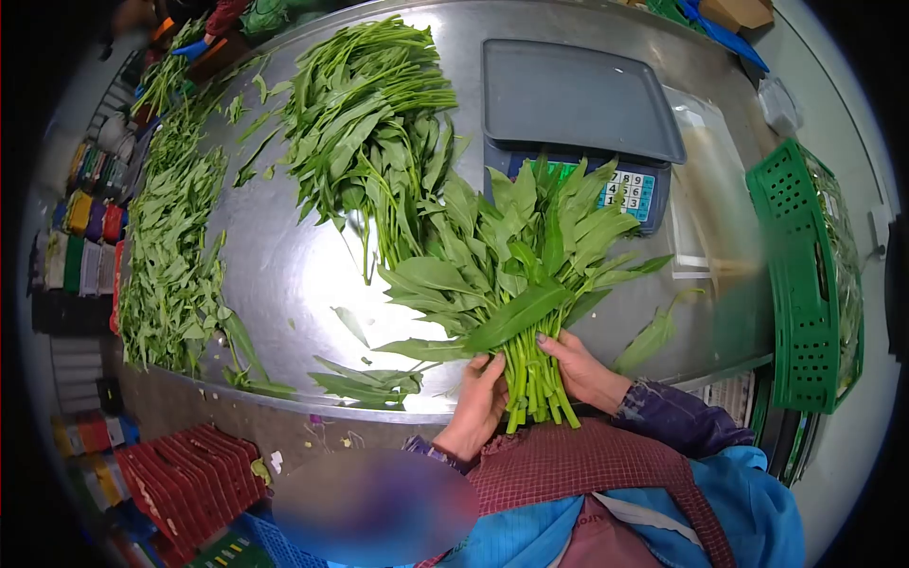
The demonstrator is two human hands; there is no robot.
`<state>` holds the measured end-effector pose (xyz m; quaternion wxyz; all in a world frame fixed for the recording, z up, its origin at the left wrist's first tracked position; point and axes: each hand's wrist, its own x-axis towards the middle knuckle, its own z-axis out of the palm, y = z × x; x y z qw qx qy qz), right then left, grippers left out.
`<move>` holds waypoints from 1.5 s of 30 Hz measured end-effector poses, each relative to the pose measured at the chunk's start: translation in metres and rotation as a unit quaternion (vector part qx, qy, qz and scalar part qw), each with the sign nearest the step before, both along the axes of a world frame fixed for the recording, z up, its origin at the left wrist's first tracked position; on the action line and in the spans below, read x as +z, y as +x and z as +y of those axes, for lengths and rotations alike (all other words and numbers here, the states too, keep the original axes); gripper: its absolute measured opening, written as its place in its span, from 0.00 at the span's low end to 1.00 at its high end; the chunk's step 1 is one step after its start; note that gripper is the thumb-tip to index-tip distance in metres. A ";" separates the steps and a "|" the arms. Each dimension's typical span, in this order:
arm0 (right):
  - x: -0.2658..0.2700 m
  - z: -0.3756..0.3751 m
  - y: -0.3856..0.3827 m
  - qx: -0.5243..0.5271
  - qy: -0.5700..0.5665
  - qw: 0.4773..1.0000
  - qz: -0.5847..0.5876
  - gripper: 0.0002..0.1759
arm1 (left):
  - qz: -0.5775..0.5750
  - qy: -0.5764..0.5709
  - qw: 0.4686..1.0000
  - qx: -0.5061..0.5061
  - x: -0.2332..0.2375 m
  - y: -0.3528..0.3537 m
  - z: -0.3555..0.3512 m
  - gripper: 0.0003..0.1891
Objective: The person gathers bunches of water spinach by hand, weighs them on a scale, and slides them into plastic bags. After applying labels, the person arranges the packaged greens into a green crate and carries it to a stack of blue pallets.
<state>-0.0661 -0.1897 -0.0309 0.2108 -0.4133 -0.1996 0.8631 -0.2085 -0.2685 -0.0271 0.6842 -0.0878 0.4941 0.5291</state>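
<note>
Between the left hand (480, 402) and the right hand (579, 372), both closed round its firm, rounded stalks (538, 390), sits a leafy bunch (521, 314). Its long axis runs away from the person, smooth tapering leaves (431, 276) pointing forward over the shiny metal bench (270, 246) ahead, stalk ends pointing back.

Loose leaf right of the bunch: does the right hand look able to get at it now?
Probably yes: the loose leaf lies on the metal table near the right hand, with nothing visible blocking the way. But that hand is on the bunch, so it would likely have to let go.
</note>
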 end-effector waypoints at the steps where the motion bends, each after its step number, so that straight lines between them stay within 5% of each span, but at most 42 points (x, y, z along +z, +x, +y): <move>1: 0.003 0.000 -0.003 0.005 -0.001 1.000 0.002 0.19 | -0.030 0.008 0.999 -0.014 -0.003 -0.002 0.000 0.27; 4: 0.011 -0.006 -0.009 0.002 0.038 0.998 -0.044 0.19 | -0.020 -0.014 0.996 -0.083 0.005 0.003 0.009 0.20; 6: 0.024 -0.011 -0.011 0.084 0.379 0.901 -0.193 0.22 | 0.281 0.110 0.942 -0.148 -0.013 0.016 0.002 0.22; 8: 0.061 -0.006 -0.015 0.065 0.449 0.872 -0.182 0.24 | 0.441 0.205 0.864 -0.129 0.033 0.015 0.010 0.23; 10: 0.072 0.011 -0.020 0.040 0.575 0.791 -0.208 0.26 | 0.472 0.267 0.823 -0.167 0.039 0.007 0.028 0.21; 12: 0.081 0.047 -0.024 0.020 0.580 0.792 -0.192 0.27 | 0.496 0.263 0.815 -0.142 0.063 0.005 0.070 0.19; 13: 0.096 0.068 -0.025 -0.002 0.597 0.781 -0.183 0.26 | 0.317 0.324 0.891 -0.018 0.069 0.008 0.097 0.16; 15: 0.122 0.116 -0.023 -0.045 0.634 0.756 -0.155 0.23 | 0.551 0.390 0.734 -0.072 0.113 0.000 0.147 0.15; 18: 0.152 0.203 -0.017 -0.071 0.653 0.737 -0.156 0.17 | 0.580 0.434 0.685 -0.077 0.142 -0.002 0.233 0.14; 21: 0.144 0.272 -0.005 -0.072 0.605 0.776 -0.164 0.17 | 0.474 0.373 0.786 -0.137 0.129 0.005 0.314 0.18; 23: 0.123 0.305 0.010 -0.033 0.371 0.926 -0.066 0.17 | 0.429 0.323 0.824 -0.180 0.088 0.009 0.355 0.19; 24: 0.110 0.314 0.016 -0.037 0.372 0.925 -0.066 0.17 | 0.425 0.284 0.833 -0.214 0.074 0.010 0.368 0.19; 26: 0.077 0.334 0.029 0.002 0.468 0.842 -0.268 0.18 | 0.473 0.255 0.802 -0.260 0.063 0.011 0.371 0.17; 30: 0.073 0.339 0.046 0.017 0.474 0.771 -0.426 0.20 | 0.320 0.255 0.881 -0.237 0.059 0.001 0.369 0.17; 32: 0.066 0.345 0.058 0.035 0.477 0.751 -0.455 0.22 | 0.376 0.250 0.858 -0.246 0.058 -0.010 0.369 0.21; 34: 0.084 0.330 0.063 -0.066 0.572 0.648 -0.498 0.23 | 0.485 0.238 0.813 -0.218 0.070 -0.016 0.357 0.23; 38: 0.105 0.344 0.063 -0.001 0.611 0.614 -0.500 0.15 | 0.529 0.272 0.789 -0.153 0.077 -0.020 0.336 0.22; 39: 0.118 0.361 0.056 0.031 0.516 0.741 -0.429 0.12 | 0.537 0.295 0.778 -0.138 0.077 -0.022 0.330 0.22; 40: 0.142 0.371 0.053 0.048 0.465 0.800 -0.377 0.13 | 0.544 0.316 0.768 -0.123 0.076 -0.023 0.323 0.22; 41: 0.159 0.374 0.048 -0.067 0.462 0.859 -0.210 0.20 | 0.542 0.332 0.762 -0.120 0.077 -0.024 0.315 0.20; 42: 0.164 0.395 0.049 -0.119 0.469 0.867 -0.119 0.28 | 0.544 0.333 0.761 -0.121 0.081 -0.024 0.305 0.20; 45: 0.172 0.398 0.061 -0.147 0.493 0.831 -0.214 0.27 | 0.506 0.359 0.773 -0.135 0.084 -0.024 0.266 0.17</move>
